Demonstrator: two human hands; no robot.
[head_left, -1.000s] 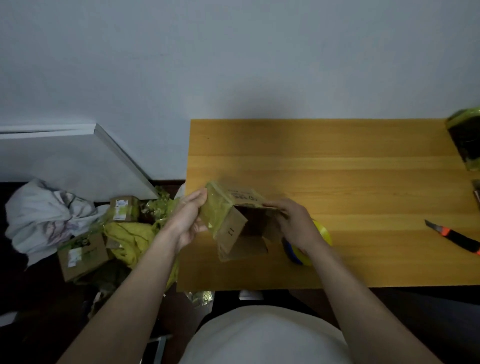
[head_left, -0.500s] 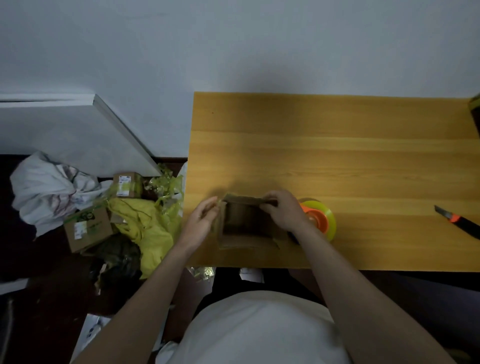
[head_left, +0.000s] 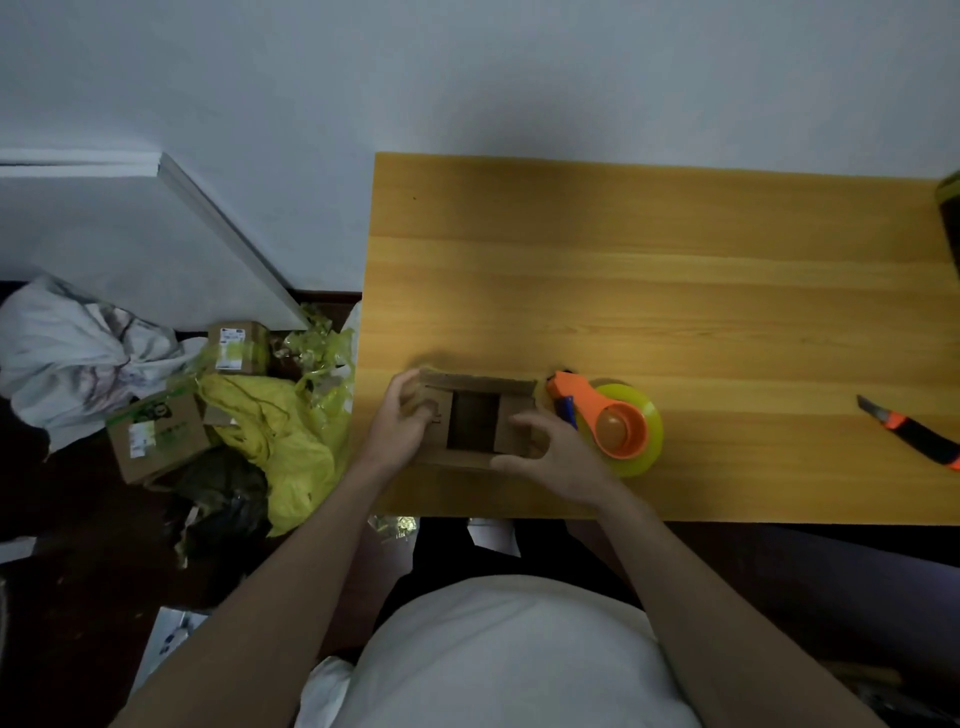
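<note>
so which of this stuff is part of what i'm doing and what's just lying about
In the job: cardboard box, gripped by left hand and right hand.
Lying about: tape dispenser, knife, two boxes on the floor, yellow bag, white cloth.

Cardboard box (head_left: 475, 423) set down on table (head_left: 675, 291), opening upward; right hand (head_left: 556, 457) shifted from 12 o'clock rim to 4 o'clock corner.

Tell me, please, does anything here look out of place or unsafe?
The utility knife lies on the table with its blade out. Left of the table, yellow plastic wrapping and small boxes lie heaped on the floor. The held cardboard box looks sound.
</note>
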